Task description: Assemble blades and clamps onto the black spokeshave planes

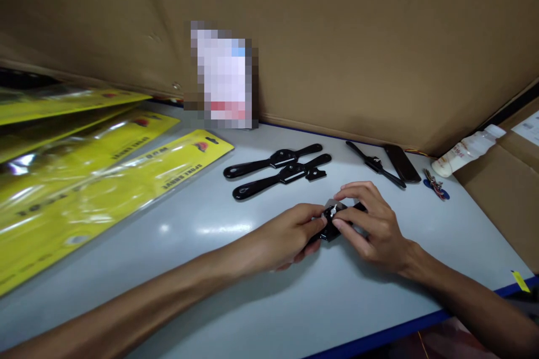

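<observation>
Glossy black metal spokeshave point(329, 231): was held over the near part of the smooth grey tabletop point(252, 308), between the two hands, a flat grey metal plate point(335, 202) at its middle.
Left hand point(290, 235): was closed around one end of that spokeshave, gripping it.
Right hand point(381, 233): was bent, fingertips at the plate and the tool's middle; whether it truly gripped, I could not tell.
Done: by judgement, the held tool was partway through handling, its plate at the body; whether it was fastened did not show.
Left: a small notched black metal piece point(315, 174) lay just beside the nearer of the paired tools, seemingly not yet fitted; none of the spokeshaves was in a package.
Spokeshaves counted: four; one in hand, two side by side behind the hands point(280, 176), one farther right point(376, 165).
Yellow printed cards with clear plastic shells point(168, 171): at least three, overlapping at left.
Dark flat rounded block point(402, 163): one.
Key bunch with blue tag point(437, 185): one.
White-capped translucent plastic bottle point(468, 151): one, tilted.
</observation>
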Demonstrator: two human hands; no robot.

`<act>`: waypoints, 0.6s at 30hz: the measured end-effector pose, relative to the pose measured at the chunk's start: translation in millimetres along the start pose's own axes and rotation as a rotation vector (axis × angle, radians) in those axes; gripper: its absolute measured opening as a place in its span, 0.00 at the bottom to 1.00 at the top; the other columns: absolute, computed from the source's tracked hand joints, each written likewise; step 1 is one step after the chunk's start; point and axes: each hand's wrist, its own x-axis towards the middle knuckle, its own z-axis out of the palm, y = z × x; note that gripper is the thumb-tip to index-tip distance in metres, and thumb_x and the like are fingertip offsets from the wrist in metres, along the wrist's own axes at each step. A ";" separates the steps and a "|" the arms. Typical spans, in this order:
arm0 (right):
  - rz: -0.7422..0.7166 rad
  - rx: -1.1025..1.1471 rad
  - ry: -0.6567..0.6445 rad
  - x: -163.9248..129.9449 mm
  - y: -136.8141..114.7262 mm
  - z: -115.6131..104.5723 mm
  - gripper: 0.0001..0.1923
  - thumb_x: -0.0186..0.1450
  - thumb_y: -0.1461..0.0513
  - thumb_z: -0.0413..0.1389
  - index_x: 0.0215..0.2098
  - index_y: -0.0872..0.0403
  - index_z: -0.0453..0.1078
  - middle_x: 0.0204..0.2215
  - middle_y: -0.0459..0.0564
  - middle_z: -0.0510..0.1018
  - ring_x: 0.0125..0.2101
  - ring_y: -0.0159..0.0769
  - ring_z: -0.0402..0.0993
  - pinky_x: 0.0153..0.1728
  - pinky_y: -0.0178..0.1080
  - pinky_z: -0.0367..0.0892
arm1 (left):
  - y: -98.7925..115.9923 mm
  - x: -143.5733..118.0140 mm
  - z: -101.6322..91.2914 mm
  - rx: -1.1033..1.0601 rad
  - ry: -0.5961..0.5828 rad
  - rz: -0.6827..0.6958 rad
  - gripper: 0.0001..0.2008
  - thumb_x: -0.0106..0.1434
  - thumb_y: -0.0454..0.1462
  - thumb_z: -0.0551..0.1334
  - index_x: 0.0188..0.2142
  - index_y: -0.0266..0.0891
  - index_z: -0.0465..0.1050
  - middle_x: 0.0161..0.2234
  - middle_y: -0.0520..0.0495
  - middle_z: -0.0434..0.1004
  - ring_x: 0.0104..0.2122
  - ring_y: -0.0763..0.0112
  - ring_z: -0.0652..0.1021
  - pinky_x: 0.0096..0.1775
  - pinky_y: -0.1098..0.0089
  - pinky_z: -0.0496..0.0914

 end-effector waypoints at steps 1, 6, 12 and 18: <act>0.008 0.013 0.029 0.9 0.4 -0.9 0.07 0.68 0.66 0.55 0.34 0.53 0.74 0.41 0.55 0.76 0.45 0.45 0.71 0.43 0.51 0.69 | -0.2 0.1 -0.2 -0.007 0.002 -0.006 0.09 0.70 0.44 0.52 0.37 0.43 0.62 0.20 0.61 0.61 0.13 0.79 0.56 0.15 0.76 0.48; -0.001 0.005 0.033 4.0 3.7 -5.0 0.09 0.68 0.66 0.56 0.45 0.52 0.75 0.40 0.54 0.77 0.43 0.43 0.71 0.44 0.51 0.70 | -0.6 1.2 -0.9 -0.003 -0.010 -0.002 0.11 0.69 0.47 0.54 0.36 0.43 0.62 0.21 0.60 0.61 0.14 0.79 0.56 0.15 0.77 0.48; -0.076 -0.018 -0.031 0.5 8.2 -1.6 0.08 0.69 0.68 0.55 0.42 0.53 0.76 0.39 0.53 0.78 0.44 0.43 0.69 0.43 0.49 0.71 | -0.1 1.3 -0.4 0.034 -0.005 0.008 0.10 0.68 0.46 0.53 0.37 0.43 0.62 0.22 0.59 0.61 0.15 0.79 0.56 0.15 0.77 0.49; -0.137 -0.082 -0.062 0.2 5.4 -2.9 0.11 0.69 0.70 0.52 0.41 0.54 0.75 0.34 0.52 0.79 0.41 0.42 0.70 0.39 0.46 0.70 | -2.7 2.8 -1.0 0.035 -0.005 0.036 0.10 0.69 0.45 0.53 0.34 0.43 0.60 0.22 0.59 0.61 0.15 0.80 0.57 0.14 0.78 0.51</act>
